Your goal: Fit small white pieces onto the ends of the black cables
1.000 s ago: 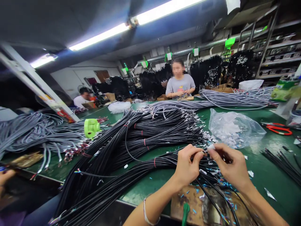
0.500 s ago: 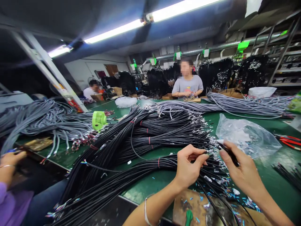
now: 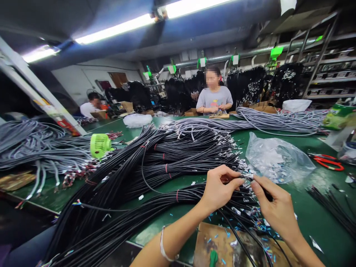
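Note:
Bundles of black cables (image 3: 178, 194) tied with red bands lie across the green table. My left hand (image 3: 221, 186) pinches the end of a black cable between thumb and fingers, over the stripped ends of the pile. Close beside it on the right, my right hand (image 3: 274, 202) has its thumb and forefinger closed at a small white piece by that cable end. Something dark sits in the right palm, mostly hidden. Beneath the hands is a worn wooden board (image 3: 204, 241) with blue scraps and a green-handled tool (image 3: 213, 257).
Right of the hands lie a clear plastic bag (image 3: 278, 159), red-handled pliers (image 3: 328, 162) and more black cables (image 3: 333, 207). Grey cables (image 3: 267, 120) and a green fan (image 3: 100, 145) are farther off. A person (image 3: 214, 96) works across the table; another sits far left.
The view has swung right, shifting the scene left. My right hand has come closer to my left, its fingertips now at the cable end. The neighbour's hand at left has left the view.

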The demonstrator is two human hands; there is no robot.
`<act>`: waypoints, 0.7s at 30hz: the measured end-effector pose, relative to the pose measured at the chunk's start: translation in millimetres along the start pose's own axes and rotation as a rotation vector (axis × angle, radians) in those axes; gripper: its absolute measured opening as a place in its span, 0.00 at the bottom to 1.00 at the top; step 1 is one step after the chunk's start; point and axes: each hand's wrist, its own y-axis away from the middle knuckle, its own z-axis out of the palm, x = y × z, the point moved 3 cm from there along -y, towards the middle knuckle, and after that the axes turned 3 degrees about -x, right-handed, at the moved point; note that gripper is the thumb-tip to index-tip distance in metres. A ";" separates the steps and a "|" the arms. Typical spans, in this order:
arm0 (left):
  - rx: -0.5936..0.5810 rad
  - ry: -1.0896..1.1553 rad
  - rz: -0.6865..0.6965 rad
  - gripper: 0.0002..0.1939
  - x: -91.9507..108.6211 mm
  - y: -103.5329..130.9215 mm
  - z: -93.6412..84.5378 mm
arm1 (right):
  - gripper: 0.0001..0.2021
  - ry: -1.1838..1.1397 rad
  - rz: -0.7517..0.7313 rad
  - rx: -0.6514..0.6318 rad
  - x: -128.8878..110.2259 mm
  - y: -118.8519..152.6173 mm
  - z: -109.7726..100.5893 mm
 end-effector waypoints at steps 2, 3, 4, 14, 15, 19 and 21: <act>0.007 0.040 -0.023 0.06 -2.5 0.0 1.6 | 0.12 0.002 0.002 -0.003 -0.7 -0.3 0.3; 0.021 0.063 -0.035 0.06 -3.7 1.0 2.3 | 0.12 0.004 0.001 -0.007 -1.4 -0.4 0.4; 0.037 0.085 -0.048 0.06 -4.8 2.5 3.1 | 0.11 0.009 0.001 -0.009 -2.3 -0.2 0.6; 0.059 0.062 -0.028 0.05 -10.7 15.6 2.8 | 0.10 0.091 -0.062 0.031 -7.9 10.3 1.1; 0.049 0.027 -0.006 0.05 -9.8 15.7 1.5 | 0.09 0.097 -0.069 0.022 -8.6 10.5 0.7; -0.093 -0.109 0.035 0.14 -1.7 15.3 -4.6 | 0.07 0.037 -0.069 -0.060 -8.2 8.4 -4.2; -0.181 -0.176 0.052 0.16 4.5 15.6 -7.4 | 0.06 0.023 -0.026 -0.058 -4.9 6.3 -10.7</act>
